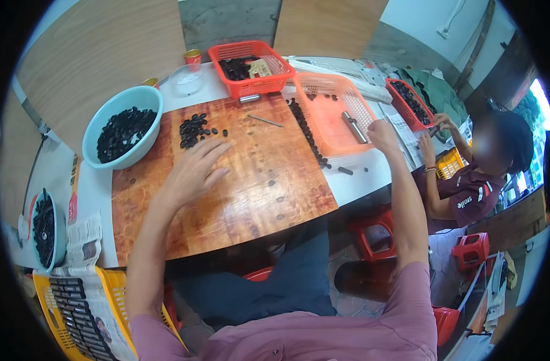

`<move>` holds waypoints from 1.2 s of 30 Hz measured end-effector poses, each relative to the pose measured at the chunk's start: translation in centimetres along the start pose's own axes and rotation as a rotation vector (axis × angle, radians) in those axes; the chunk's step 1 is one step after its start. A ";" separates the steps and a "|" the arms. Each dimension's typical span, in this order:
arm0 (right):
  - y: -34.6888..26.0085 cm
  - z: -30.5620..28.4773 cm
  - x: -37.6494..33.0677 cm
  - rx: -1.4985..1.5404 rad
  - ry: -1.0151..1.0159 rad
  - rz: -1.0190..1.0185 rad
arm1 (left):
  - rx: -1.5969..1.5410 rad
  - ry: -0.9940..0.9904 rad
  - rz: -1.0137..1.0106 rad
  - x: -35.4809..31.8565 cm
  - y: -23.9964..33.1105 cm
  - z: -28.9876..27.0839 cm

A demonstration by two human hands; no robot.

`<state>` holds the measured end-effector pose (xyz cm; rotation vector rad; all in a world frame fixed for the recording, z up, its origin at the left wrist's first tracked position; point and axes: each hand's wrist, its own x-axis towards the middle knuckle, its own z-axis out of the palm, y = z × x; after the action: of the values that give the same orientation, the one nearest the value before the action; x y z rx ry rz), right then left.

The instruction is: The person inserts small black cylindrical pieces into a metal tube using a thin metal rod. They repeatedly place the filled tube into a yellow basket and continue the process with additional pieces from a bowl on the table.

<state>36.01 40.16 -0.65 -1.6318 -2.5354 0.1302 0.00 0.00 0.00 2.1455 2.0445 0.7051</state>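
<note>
The left hand (194, 171) lies left of the frame's centre, palm down on the wooden board (251, 186) that covers the worktop (359, 180); its fingers are spread flat and apart, holding nothing, the fingertips reaching toward a small heap of black parts (194, 129) just above them, near but not clearly touching; the right hand (383, 133) is at centre right, raised to the near rim of a shallow orange basket (329, 114); its fingers curl loosely at the basket's edge, and whether they pinch anything cannot be told from this angle; inside that basket lies a grey metal cylinder (353, 127) and a few loose black parts near its far wall; a row of black parts (308, 135) runs along the basket's left side down the board; a thin metal rod (266, 121) lies on the board above centre; at upper left a pale blue bowl (109, 162) holds many black parts; a second, deeper red basket (254, 78) stands at top centre with dark pieces and a card in it; at the left edge another bowl (57, 240) holds black parts, with a yellow crate (52, 313) below it at lower left; at the right edge another person (473, 186) in a dark shirt sits with their own hands at a red tray (407, 102) of black parts.
</note>
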 end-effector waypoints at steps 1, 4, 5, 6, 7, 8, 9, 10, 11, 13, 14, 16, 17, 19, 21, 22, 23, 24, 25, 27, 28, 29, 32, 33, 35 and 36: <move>-0.3 0.9 0.6 0.024 0.022 0.006 | 0.008 0.059 -0.012 -0.4 -1.6 1.9; -0.2 0.8 1.7 -0.086 -0.051 0.086 | -0.025 0.185 -0.106 -0.2 -1.8 7.0; -0.8 1.3 1.8 -0.129 -0.101 0.125 | -0.025 0.207 -0.145 -0.3 -1.9 7.7; -2.1 0.9 2.0 -0.189 -0.225 0.129 | -0.045 0.220 -0.171 -0.5 -2.3 7.9; -2.9 1.0 2.3 -0.180 -0.204 0.131 | -0.051 0.251 -0.178 -0.5 -2.9 8.0; -3.5 1.1 2.3 -0.170 -0.183 0.132 | -0.057 0.283 -0.185 -0.5 -3.6 8.1; -4.0 1.5 2.4 -0.172 -0.171 0.132 | -0.076 0.311 -0.200 -0.7 -3.5 8.2; -3.9 1.9 3.3 -0.151 -0.173 0.150 | -0.096 0.313 -0.210 -0.9 -3.6 8.2; -3.8 1.9 3.9 -0.133 -0.194 0.158 | -0.115 0.316 -0.220 -0.7 -3.6 8.0; -4.3 2.3 4.2 -0.100 -0.252 0.161 | -0.127 0.332 -0.220 -0.8 -3.5 8.2; -3.1 2.5 4.8 -0.072 -0.238 0.108 | -0.122 0.353 -0.204 -0.6 -3.6 8.9; -4.4 2.5 4.0 0.006 -0.245 0.032 | -0.080 0.369 -0.217 -1.4 -4.2 9.3; -5.9 1.0 3.8 -0.097 -0.281 0.014 | -0.104 0.378 -0.224 -1.1 -4.3 9.4; -5.1 3.0 3.6 0.006 -0.362 0.013 | -0.124 0.367 -0.263 -1.9 -4.2 9.0; -4.5 5.5 3.9 0.098 -0.404 -0.041 | -0.099 0.412 -0.320 -3.4 -3.8 9.1; -4.4 5.1 4.6 0.091 -0.402 -0.089 | -0.046 0.407 -0.243 -2.4 -5.2 9.1; -3.9 5.1 4.6 0.097 -0.401 -0.118 | -0.067 0.419 -0.238 -1.8 -5.5 8.8; -3.5 5.5 5.0 0.115 -0.414 -0.153 | -0.084 0.442 -0.229 -2.2 -5.0 9.0; -3.5 4.9 5.4 0.139 -0.402 -0.191 | -0.040 0.502 -0.214 -1.5 -5.5 9.5; -4.4 3.2 5.2 0.190 -0.397 -0.275 | 0.088 0.423 -0.175 -1.0 -5.6 10.2; -5.1 1.8 4.7 0.215 -0.397 -0.324 | 0.015 0.476 -0.224 -1.4 -4.8 10.6; -6.5 0.1 3.5 0.259 -0.383 -0.382 | -0.040 0.549 -0.244 -1.1 -4.8 10.3; -9.8 -3.5 -1.4 0.456 -0.403 -0.568 | -0.069 0.583 -0.344 -1.1 -4.7 10.7; -10.8 -3.6 -3.2 0.558 -0.426 -0.579 | -0.111 0.600 -0.367 -0.8 -4.9 10.5; -14.0 -1.1 -5.9 0.828 -0.485 -0.541 | -0.210 0.632 -0.404 -0.7 -4.7 10.2; -16.4 1.0 -7.0 0.964 -0.489 -0.516 | -0.227 0.670 -0.445 -1.3 -4.4 9.3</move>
<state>23.99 26.99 0.24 -0.5992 -2.3999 1.5405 -0.41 1.40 -10.31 1.3533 2.4452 1.6321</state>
